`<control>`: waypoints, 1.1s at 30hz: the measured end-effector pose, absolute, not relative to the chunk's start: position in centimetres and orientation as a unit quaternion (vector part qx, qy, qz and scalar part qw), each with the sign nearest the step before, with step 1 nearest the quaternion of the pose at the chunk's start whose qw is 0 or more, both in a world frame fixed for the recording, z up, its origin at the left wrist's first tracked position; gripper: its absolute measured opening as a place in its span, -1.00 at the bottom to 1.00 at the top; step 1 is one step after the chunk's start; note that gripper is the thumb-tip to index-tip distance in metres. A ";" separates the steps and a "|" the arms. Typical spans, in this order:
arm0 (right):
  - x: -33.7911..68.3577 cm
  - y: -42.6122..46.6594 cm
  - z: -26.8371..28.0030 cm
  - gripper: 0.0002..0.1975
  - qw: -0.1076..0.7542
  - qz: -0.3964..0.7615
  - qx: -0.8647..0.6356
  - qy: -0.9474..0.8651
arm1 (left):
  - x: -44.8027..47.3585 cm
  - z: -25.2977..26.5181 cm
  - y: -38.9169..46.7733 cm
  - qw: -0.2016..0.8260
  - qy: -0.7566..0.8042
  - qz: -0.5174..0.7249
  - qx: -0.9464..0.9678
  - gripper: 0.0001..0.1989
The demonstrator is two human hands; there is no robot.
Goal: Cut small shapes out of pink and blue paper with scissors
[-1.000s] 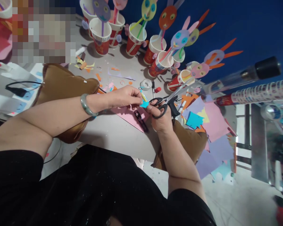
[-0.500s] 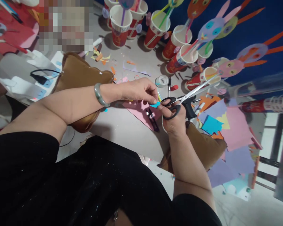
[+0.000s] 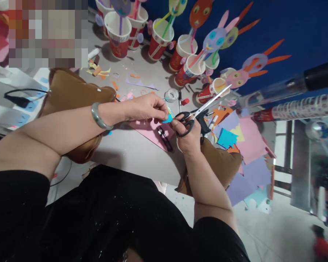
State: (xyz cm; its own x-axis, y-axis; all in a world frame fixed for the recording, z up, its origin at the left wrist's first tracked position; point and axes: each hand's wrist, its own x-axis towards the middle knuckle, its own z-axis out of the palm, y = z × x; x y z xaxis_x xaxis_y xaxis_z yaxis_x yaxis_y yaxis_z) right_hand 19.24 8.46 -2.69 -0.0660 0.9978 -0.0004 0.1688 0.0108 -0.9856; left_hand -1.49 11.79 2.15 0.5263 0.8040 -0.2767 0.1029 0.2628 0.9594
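We pinch blue paper [image 3: 168, 118] in the left hand [image 3: 150, 106], fingertips nearly together; just beside it, the right hand [image 3: 190, 138] curls around scissors [image 3: 199, 111]. Fingers partly hide the paper; we cannot tell whether the right hand touches it.

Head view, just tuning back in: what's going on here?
The person's left hand pinches a small blue paper piece. The right hand holds black-handled scissors close beside it, blades pointing away from the piece. Dark snips and a pink sheet lie below; decorated paper cups stand beyond, near the blue wall.
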 end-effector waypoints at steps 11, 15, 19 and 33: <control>19.3 7.6 -1.5 -0.36 0.308 0.527 -0.465 -0.641 | -1.0 2.9 11.5 0.668 0.438 0.402 0.448 -0.84; 18.7 7.2 -1.6 -0.34 0.297 0.528 -0.466 -0.645 | -0.7 3.0 11.1 0.691 0.442 0.411 0.398 -0.79; 18.3 7.0 -1.7 -0.33 0.298 0.532 -0.472 -0.637 | -0.6 3.4 10.8 0.698 0.441 0.414 0.384 -0.76; 17.9 6.9 -1.6 -0.35 0.309 0.524 -0.480 -0.632 | -0.5 3.3 10.8 0.698 0.440 0.404 0.394 -0.76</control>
State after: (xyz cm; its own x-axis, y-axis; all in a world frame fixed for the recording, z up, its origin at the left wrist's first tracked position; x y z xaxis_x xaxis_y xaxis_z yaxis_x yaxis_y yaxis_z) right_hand 17.90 6.89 -1.56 -0.3492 0.9303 -0.1123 0.2823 -0.0099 -0.9593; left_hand -0.54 10.81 3.31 0.2869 0.9110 -0.2963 -0.2166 0.3630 0.9063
